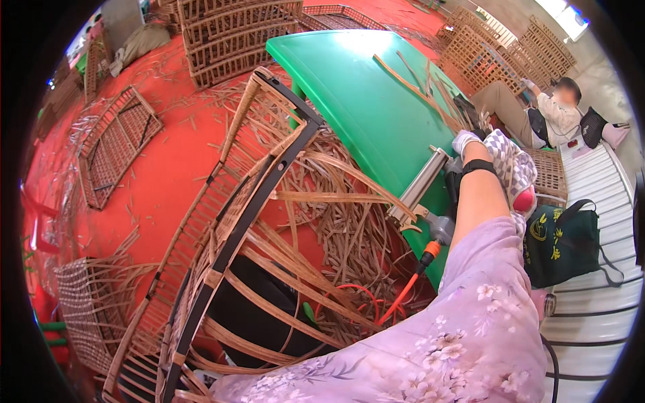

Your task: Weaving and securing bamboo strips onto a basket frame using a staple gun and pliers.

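My right hand (465, 141), in a white glove, reaches over the green table (336, 80) with fingers curled. It meets the near ends of some loose woven-material strips (430, 97); what lies in its fingers is hidden. Just below it, an air stapler (440, 225) with a long silver magazine lies at the table edge. A half-woven basket (222, 255) with a black-edged frame leans tilted at my left, long strips (282, 282) trailing from it. My left sleeve runs behind the basket's lower end. Only a pale patch shows there, likely my left hand (205, 377), its fingers hidden.
An orange air hose (400, 302) drops from the stapler to the floor. Cut strips (342, 221) litter the red floor. Stacked baskets (242, 40) stand at the far left. A dark green bag (564, 242) sits at right. A co-worker (557, 114) sits beyond the table.
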Demonstrator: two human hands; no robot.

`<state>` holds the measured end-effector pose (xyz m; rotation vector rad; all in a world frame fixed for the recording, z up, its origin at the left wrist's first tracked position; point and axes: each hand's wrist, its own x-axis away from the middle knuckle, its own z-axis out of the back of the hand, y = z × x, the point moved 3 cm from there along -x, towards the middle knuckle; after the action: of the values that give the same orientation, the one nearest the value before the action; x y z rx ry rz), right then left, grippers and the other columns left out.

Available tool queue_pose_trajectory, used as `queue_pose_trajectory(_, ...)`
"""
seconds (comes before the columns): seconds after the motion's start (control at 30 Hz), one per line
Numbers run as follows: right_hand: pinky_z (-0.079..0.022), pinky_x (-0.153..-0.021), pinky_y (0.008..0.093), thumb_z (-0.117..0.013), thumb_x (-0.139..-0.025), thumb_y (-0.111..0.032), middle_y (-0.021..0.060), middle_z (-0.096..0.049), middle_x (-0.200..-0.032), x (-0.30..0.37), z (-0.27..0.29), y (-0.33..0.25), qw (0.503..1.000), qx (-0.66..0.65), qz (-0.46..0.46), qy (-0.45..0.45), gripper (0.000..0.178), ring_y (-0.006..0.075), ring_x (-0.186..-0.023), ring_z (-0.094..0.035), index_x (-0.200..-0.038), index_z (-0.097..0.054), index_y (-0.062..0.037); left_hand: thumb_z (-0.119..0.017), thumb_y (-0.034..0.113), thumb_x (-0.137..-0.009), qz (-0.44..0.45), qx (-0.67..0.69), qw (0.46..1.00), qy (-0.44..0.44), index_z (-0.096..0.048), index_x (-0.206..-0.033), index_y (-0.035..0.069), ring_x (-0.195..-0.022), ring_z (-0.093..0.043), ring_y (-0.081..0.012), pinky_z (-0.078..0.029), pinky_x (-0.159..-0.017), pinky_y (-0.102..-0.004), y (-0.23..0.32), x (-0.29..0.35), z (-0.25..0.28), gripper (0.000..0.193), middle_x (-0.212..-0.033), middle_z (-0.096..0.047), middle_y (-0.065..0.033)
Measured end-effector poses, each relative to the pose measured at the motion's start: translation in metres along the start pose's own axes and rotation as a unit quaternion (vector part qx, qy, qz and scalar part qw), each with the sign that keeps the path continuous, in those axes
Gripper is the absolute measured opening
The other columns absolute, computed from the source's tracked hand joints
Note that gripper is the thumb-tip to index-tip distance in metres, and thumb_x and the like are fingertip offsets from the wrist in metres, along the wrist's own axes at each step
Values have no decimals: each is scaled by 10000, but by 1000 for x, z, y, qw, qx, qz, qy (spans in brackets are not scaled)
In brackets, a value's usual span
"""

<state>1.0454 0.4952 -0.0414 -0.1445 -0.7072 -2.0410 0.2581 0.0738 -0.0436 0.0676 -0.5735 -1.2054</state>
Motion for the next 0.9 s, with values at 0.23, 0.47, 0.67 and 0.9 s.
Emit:
queue_pose_trajectory(0.23, -519, -906, 415, -677, -776, -287, 180, -685, -1125, 0, 9, 48, 999, 5, 37, 24, 372, 367, -1047, -653, -1058, -726, -49, -597, 75, -878, -45, 40, 997, -39, -666, -823, -32, -673, -638, -255, -482, -599, -354, 9, -25, -13, 138, -734, -636, -156)
queue_pose_trajectory(0.47, -513, -898, 402, -676, -791, -358, 147, -715, -1024, 62, 38, 45, 971, -144, 35, 188, 337, 331, -995, -669, -1047, -735, -147, -564, 61, -904, -76, 70, 994, -40, -659, -835, -36, -678, -625, -237, -475, -603, -340, 17, -21, -11, 153, -734, -628, -147)
queue_pose_trajectory(0.67, -569, -749, 340, -633, -927, -247, 156, -727, -882, 154, 93, 4, 670, -534, 231, 461, 256, 243, -785, -719, -1003, -654, -4, -537, 50, -927, -120, 92, 988, -30, -653, -845, -41, -683, -614, -221, -470, -606, -328, 30, -17, -1, 169, -735, -621, -139)
queue_pose_trajectory(0.9, -588, -617, 330, -588, -978, -189, 141, -698, -822, 360, 153, -75, 392, -793, 355, 303, 207, 239, -701, -708, -1062, -581, 0, -504, 37, -952, -127, 101, 987, 13, -646, -857, -45, -688, -601, -202, -463, -610, -314, 20, 27, 33, 190, -735, -612, -130)
